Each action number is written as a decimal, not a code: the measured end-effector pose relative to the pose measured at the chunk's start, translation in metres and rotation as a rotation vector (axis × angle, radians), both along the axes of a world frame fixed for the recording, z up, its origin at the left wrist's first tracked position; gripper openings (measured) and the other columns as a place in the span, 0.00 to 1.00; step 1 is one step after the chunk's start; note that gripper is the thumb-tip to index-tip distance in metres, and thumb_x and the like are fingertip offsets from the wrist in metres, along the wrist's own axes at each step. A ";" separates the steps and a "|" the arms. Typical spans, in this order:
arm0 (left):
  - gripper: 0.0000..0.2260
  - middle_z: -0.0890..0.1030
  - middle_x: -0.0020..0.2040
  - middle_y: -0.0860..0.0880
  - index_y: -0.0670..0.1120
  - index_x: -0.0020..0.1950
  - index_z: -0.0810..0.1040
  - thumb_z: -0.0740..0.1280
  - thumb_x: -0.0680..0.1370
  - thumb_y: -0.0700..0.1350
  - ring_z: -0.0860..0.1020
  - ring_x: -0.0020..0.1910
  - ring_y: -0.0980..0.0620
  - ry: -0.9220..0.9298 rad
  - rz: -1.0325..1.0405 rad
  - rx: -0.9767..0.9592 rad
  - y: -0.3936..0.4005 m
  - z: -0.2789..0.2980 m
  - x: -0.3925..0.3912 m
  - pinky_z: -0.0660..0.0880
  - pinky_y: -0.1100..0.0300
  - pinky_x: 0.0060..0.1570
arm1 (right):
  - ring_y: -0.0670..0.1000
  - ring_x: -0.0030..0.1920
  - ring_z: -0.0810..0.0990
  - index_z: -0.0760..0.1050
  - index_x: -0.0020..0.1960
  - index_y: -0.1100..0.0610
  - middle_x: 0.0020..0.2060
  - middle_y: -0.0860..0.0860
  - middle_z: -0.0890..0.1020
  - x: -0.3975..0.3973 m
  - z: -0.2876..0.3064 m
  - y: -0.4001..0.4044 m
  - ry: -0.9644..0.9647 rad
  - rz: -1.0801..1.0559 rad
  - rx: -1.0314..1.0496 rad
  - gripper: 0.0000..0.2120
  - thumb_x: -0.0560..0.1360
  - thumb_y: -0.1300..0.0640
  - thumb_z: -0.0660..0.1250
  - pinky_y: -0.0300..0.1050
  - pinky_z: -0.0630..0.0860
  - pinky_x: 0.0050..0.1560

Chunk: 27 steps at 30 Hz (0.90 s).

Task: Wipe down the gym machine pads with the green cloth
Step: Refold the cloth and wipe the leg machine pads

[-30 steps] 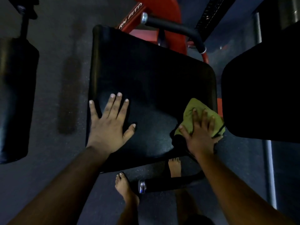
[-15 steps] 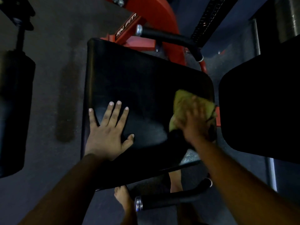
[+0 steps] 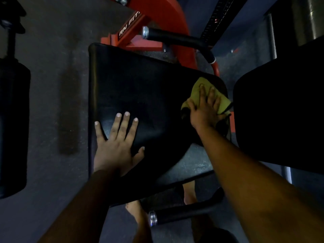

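The floor [image 3: 52, 106] is dark and speckled, and the red frame [image 3: 168, 16] of the machine rises from it at the top of the view. A large black pad [image 3: 140, 95] fills the middle, with a second pad [image 3: 284, 106] just beside its right edge and a roller [image 3: 12, 127] well apart on the left. Two black handles jut out: the far handle [image 3: 177, 39] beyond the pad's top edge and the near handle [image 3: 185, 214] below its bottom edge, beside the person's bare feet.

The left hand [image 3: 115, 146] lies flat near the pad's lower-left corner, fingers straight and spread, holding nothing; it probably braces the pad against the push of wiping and steadies the lean.

The right hand [image 3: 205, 109] presses flat on the cloth [image 3: 198, 90] near the pad's upper-right corner, fingers straight along it, not curled round it, which spreads pressure over a wide patch. The cloth lies under the palm and fingers, showing beyond the fingertips and to either side; its right part seems to hang over the pad's right edge, though the dim light makes that hard to tell.
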State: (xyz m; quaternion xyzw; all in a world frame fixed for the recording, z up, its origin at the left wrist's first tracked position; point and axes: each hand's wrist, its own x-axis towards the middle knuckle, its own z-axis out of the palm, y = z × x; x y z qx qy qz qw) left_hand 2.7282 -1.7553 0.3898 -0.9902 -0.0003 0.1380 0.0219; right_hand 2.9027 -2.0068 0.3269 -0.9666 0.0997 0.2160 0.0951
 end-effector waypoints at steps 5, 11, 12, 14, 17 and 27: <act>0.40 0.47 0.84 0.46 0.49 0.84 0.51 0.53 0.77 0.69 0.44 0.83 0.46 -0.015 0.008 -0.022 0.001 0.002 -0.001 0.44 0.24 0.72 | 0.57 0.83 0.47 0.51 0.83 0.41 0.84 0.51 0.50 -0.137 0.035 0.047 -0.106 0.410 0.144 0.38 0.76 0.32 0.55 0.79 0.58 0.66; 0.40 0.46 0.84 0.45 0.49 0.84 0.49 0.51 0.78 0.69 0.43 0.83 0.46 -0.010 -0.004 0.002 0.001 -0.002 -0.001 0.42 0.25 0.73 | 0.57 0.82 0.44 0.48 0.83 0.41 0.83 0.50 0.44 -0.063 0.006 -0.052 0.075 0.160 -0.065 0.36 0.79 0.30 0.50 0.72 0.53 0.75; 0.40 0.46 0.84 0.46 0.50 0.84 0.49 0.51 0.78 0.69 0.42 0.83 0.46 -0.008 -0.004 0.006 0.001 -0.003 -0.001 0.41 0.25 0.73 | 0.57 0.82 0.44 0.45 0.83 0.40 0.83 0.49 0.44 -0.045 0.004 -0.052 0.062 0.016 -0.061 0.36 0.79 0.30 0.51 0.73 0.52 0.75; 0.40 0.46 0.84 0.45 0.50 0.84 0.48 0.50 0.78 0.69 0.42 0.83 0.46 -0.004 -0.004 -0.001 0.001 -0.002 -0.001 0.41 0.25 0.73 | 0.58 0.82 0.44 0.39 0.82 0.39 0.83 0.50 0.43 -0.055 0.009 -0.029 0.028 -0.043 -0.047 0.37 0.79 0.30 0.50 0.76 0.52 0.73; 0.40 0.47 0.84 0.44 0.49 0.84 0.50 0.51 0.78 0.69 0.44 0.83 0.45 0.003 -0.017 0.008 0.001 0.003 -0.001 0.43 0.24 0.72 | 0.55 0.82 0.39 0.34 0.81 0.37 0.83 0.48 0.40 -0.149 0.028 -0.004 0.048 0.195 0.034 0.37 0.77 0.28 0.44 0.78 0.51 0.71; 0.39 0.51 0.84 0.43 0.47 0.83 0.54 0.54 0.77 0.67 0.46 0.83 0.45 -0.060 -0.021 -0.025 0.000 0.000 -0.003 0.43 0.24 0.72 | 0.58 0.82 0.43 0.37 0.82 0.42 0.83 0.53 0.43 -0.114 0.015 -0.005 0.065 -0.227 -0.063 0.38 0.77 0.29 0.41 0.81 0.50 0.71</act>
